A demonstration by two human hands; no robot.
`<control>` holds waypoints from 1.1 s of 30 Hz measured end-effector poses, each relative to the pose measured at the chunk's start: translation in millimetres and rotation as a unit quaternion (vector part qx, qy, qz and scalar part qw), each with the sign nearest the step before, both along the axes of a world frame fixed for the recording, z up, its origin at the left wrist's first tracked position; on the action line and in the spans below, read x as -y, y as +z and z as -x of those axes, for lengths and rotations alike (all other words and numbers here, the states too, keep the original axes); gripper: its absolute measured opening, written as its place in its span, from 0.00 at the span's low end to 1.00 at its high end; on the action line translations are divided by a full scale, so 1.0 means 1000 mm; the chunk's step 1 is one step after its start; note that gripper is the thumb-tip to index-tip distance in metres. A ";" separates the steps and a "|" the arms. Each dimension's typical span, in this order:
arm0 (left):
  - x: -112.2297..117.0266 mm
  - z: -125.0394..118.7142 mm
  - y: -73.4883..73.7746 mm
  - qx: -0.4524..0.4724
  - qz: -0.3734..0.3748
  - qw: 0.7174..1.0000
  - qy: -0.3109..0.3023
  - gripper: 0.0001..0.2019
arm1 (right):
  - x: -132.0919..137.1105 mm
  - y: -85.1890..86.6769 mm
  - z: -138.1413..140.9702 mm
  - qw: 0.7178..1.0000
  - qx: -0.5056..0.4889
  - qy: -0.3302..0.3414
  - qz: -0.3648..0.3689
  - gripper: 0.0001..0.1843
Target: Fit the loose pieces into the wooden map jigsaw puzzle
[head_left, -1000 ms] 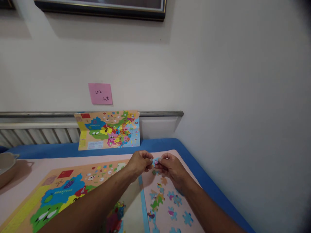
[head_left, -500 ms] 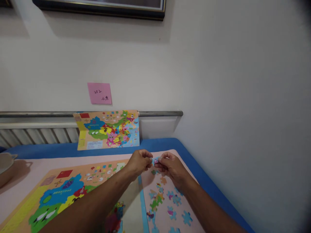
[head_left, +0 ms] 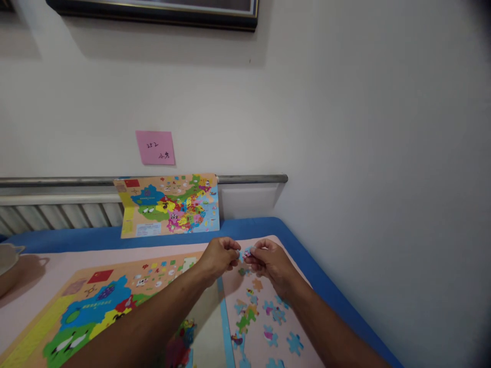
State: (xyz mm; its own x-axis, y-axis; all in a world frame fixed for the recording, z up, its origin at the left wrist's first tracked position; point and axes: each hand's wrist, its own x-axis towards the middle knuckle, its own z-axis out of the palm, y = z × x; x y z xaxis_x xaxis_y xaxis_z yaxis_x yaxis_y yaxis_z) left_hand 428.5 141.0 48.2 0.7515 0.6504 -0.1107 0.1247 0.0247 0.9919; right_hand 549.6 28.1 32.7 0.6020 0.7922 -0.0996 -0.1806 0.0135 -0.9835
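My left hand (head_left: 219, 257) and my right hand (head_left: 268, 263) meet above the far right part of a pink mat (head_left: 46, 278), fingers pinched together. Between the fingertips sits a small puzzle piece (head_left: 245, 253), light blue with pink. Both hands grip it. Below the hands, several loose puzzle pieces (head_left: 264, 317) lie scattered on the mat. Left of them lies a map puzzle board (head_left: 92, 312), partly filled with coloured regions; my left forearm crosses its right side.
A printed reference map (head_left: 169, 205) leans against the rail at the back. A pink sticky note (head_left: 155, 147) hangs on the wall above it. A beige bowl (head_left: 7, 255) shows at the left edge. Blue cloth (head_left: 330, 291) covers the table; the white wall is close on the right.
The view has shifted slightly; the hands stay together on the small piece with hardly any movement.
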 end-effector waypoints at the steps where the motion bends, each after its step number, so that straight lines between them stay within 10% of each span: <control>1: 0.000 0.000 0.000 0.000 0.000 1.000 0.000 0.08 | 0.000 -0.001 0.000 1.000 -0.002 0.000 0.000 0.15; 33: 0.002 0.001 -0.001 0.003 0.006 1.000 -0.008 0.08 | -0.002 -0.002 -0.005 0.998 0.044 -0.032 0.015 0.15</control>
State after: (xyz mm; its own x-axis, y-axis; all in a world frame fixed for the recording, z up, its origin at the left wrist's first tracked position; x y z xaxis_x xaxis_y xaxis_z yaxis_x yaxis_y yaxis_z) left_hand 427.8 139.0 47.1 0.7620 0.6377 -0.1126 0.1183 0.0339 0.9924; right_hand 554.2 29.9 31.0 0.6587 0.7493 -0.0680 -0.0934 -0.0082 -0.9956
